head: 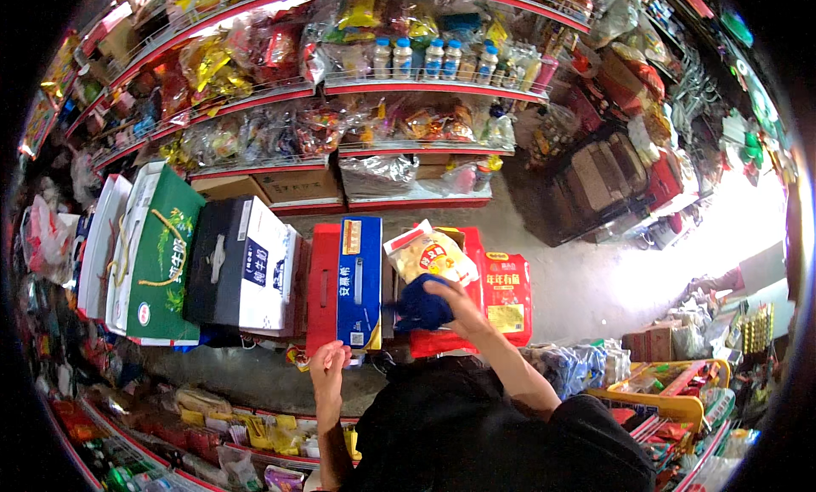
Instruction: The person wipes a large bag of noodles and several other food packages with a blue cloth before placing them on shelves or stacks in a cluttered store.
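My right hand (pixel 449 302) grips a bunched dark blue cloth (pixel 421 306). The cloth lies against the right side of a blue milk carton (pixel 359 249) and over the lower edge of a clear snack bag (pixel 433 255). My left hand (pixel 329 369) is at the near end of a red carton (pixel 323 281), its fingers curled by the corner; whether they grip the box cannot be told. The red and blue cartons stand side by side, a slot in each top. Under the snack bag and beside it are red gift packages (pixel 507 294) with printed writing.
To the left stand a black-and-white milk carton (pixel 258 269) and a green carton (pixel 159 256) with a rope handle. Shelves (pixel 433 89) of bagged goods and bottles line the far side. A dark wheeled-looking case (pixel 596 179) and yellow baskets (pixel 669 403) are at right.
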The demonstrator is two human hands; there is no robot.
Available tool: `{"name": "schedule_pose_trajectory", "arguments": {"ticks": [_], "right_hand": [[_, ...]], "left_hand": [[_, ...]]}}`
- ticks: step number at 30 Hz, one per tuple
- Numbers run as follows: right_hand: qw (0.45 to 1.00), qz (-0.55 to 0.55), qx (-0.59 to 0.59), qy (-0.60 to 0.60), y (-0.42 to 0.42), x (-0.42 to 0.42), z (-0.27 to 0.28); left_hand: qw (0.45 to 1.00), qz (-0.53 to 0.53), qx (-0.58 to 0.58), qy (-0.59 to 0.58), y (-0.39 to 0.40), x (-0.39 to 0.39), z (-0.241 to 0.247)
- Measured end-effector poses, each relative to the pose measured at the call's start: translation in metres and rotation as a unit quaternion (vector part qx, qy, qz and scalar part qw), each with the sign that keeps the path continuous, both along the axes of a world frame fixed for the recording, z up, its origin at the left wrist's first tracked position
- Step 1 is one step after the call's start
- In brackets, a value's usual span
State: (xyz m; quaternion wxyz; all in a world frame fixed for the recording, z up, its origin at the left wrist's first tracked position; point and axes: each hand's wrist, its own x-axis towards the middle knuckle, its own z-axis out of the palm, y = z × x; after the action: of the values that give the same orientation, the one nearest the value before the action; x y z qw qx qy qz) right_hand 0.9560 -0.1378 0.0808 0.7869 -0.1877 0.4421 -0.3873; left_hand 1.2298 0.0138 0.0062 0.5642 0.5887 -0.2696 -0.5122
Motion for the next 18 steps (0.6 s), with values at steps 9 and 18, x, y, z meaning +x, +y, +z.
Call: {"name": "schedule_pose_trajectory", "arguments": {"ticks": [9, 18], "right_hand": [[0.950, -0.250, 0.080, -0.168, 0.090, -0.126, -0.082], [0.940, -0.299, 0.120, -0.114, 0.107, -0.170, -0.102]], "left_hand": [[0.985, -0.163, 0.004, -0.046, -0.031, -0.018, -0.004], [0.958, -0.240, 0.024, -0.152, -0.029, -0.049, -0.003]]}}
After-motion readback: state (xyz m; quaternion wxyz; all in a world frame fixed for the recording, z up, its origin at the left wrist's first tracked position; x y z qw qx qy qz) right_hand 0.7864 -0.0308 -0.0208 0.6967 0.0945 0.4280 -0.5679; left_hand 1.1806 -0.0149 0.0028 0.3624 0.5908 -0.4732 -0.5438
